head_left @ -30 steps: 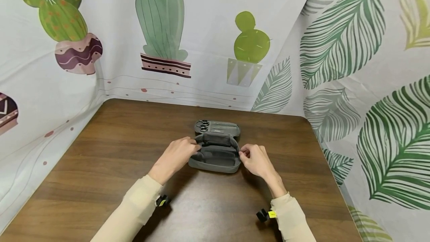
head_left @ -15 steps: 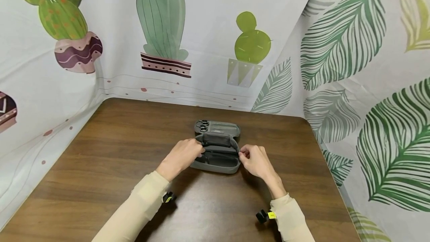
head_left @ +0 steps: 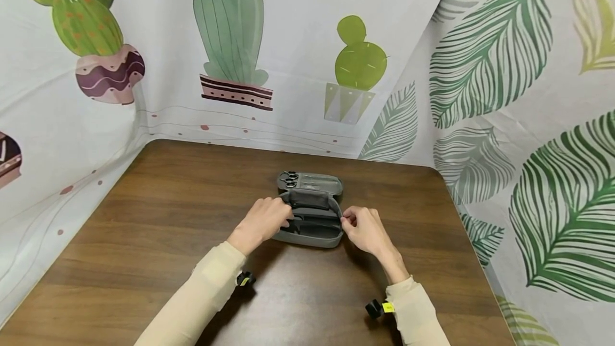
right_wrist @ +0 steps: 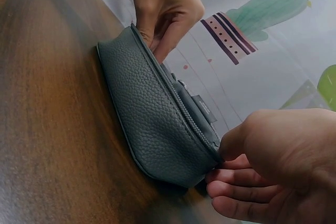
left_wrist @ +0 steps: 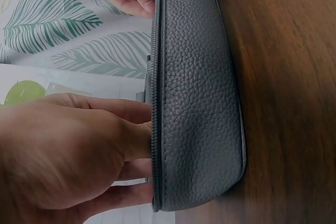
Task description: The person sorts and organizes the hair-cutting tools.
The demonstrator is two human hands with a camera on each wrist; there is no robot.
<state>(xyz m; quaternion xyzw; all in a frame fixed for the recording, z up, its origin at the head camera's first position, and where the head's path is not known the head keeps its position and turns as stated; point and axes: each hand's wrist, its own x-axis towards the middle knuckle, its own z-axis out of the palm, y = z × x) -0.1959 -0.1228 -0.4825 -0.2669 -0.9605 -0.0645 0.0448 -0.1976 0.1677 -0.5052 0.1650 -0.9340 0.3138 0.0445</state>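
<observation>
A grey, pebbled zip case [head_left: 312, 239] lies unzipped on the table, its lid [head_left: 322, 181] folded back behind it. Into the left end of the case reaches my left hand [head_left: 264, 222]; in the left wrist view its fingers [left_wrist: 137, 140] go down behind the zip edge, fingertips hidden, and I cannot tell what they hold. A dark strip [head_left: 317, 222] crosses the inside near them. My right hand [head_left: 366, 228] pinches the right end of the rim between thumb and forefinger; its other fingers [right_wrist: 239, 192] lie loosely curled outside the case.
Scissors [head_left: 290, 178] sit at the left of the lid, beside slim tools under a clear pocket. The brown wooden table [head_left: 182, 202] is bounded at the back by a cloth [head_left: 298, 57] printed with cacti and leaves.
My left hand has moved right and deeper into the case. The dark strip inside now shows nearer the front. The right hand has kept its grip on the rim.
</observation>
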